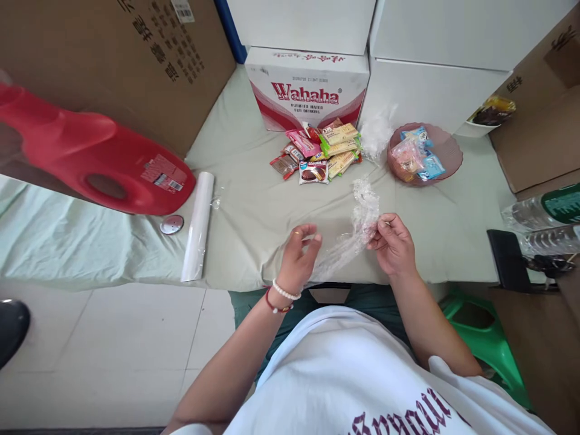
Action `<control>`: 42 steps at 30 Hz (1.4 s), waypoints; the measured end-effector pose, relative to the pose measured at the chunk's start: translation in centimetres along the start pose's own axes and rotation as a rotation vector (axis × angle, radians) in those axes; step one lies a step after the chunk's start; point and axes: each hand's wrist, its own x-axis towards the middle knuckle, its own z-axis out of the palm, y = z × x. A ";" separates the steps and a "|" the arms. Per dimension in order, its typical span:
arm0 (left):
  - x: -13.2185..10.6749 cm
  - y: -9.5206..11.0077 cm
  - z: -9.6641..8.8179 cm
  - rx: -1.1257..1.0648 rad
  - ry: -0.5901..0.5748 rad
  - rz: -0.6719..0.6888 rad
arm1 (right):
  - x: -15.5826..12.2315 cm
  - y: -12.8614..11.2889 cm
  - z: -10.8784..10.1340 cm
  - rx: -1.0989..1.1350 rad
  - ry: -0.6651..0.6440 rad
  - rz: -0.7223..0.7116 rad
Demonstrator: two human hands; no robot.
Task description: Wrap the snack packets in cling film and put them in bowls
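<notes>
A crumpled strip of clear plastic film (357,226) lies bunched over the near part of the cloth-covered table. My right hand (393,244) pinches its right edge between thumb and fingers. On the film's left side is my left hand (299,257), its fingers curved and the thumb apart, with nothing seen in its grip. The film's lower end runs close to the left wrist; whether it touches cannot be made out. Beyond both hands, a pile of wrapped snacks (313,173) sits before a Wahaha water carton (308,90). A roll of plastic film (198,226) lies to the left.
A pink glass bowl (453,158) with several small packets stands at the right, beside another crumpled clear film (378,134). A large red jug (95,151) and a round badge (171,225) are at the left. Plastic bottles (550,238) lie by the right edge.
</notes>
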 end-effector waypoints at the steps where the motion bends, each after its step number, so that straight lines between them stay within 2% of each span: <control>1: 0.5 0.1 0.6 -0.064 -0.060 -0.049 | -0.1 -0.2 -0.1 0.010 -0.034 0.013; 4: 1.2 0.2 1.9 -0.275 -0.367 -0.248 | -0.2 -0.4 -0.5 0.001 -0.089 0.046; 6: 1.1 -0.1 2.4 -0.344 -0.552 -0.313 | -0.2 -0.4 -0.9 -0.021 -0.088 0.058; 8: 0.7 -0.5 2.6 -0.355 -0.607 -0.302 | -0.2 -0.3 -1.3 -0.029 -0.079 0.066; 10: 0.3 -0.8 2.7 -0.357 -0.544 -0.274 | 0.0 -0.1 -1.6 -0.030 -0.071 0.072; 15: -0.3 -1.3 2.3 -0.335 -0.280 -0.254 | 0.6 0.4 -1.8 -0.080 -0.061 0.102; 20: -0.2 -1.7 2.4 -0.250 -0.013 -0.174 | 0.4 1.0 -1.0 -0.247 0.156 -0.014; 22: -0.2 -1.9 2.7 -0.243 0.058 -0.152 | -0.4 1.3 -0.2 -0.288 0.123 0.023; 25: -0.5 -2.0 3.5 -0.253 0.057 -0.119 | -1.7 2.0 1.7 -0.301 -0.082 0.257; 28: -1.0 -2.1 4.0 -0.251 0.014 -0.063 | -2.2 3.0 3.7 -0.188 -0.144 0.419; 31: -1.2 -2.3 3.8 -0.236 0.024 -0.034 | -1.8 3.7 4.9 -0.047 -0.091 0.402; 33: -1.2 -2.6 3.4 -0.225 0.053 -0.042 | -1.5 3.8 5.1 -0.033 -0.099 0.385; 38: -0.9 -3.3 2.2 -0.180 0.100 -0.061 | -1.3 3.8 4.7 -0.184 -0.148 0.399; 42: -0.7 -3.8 2.0 -0.208 0.074 -0.115 | -1.5 3.6 4.3 -0.279 -0.146 0.389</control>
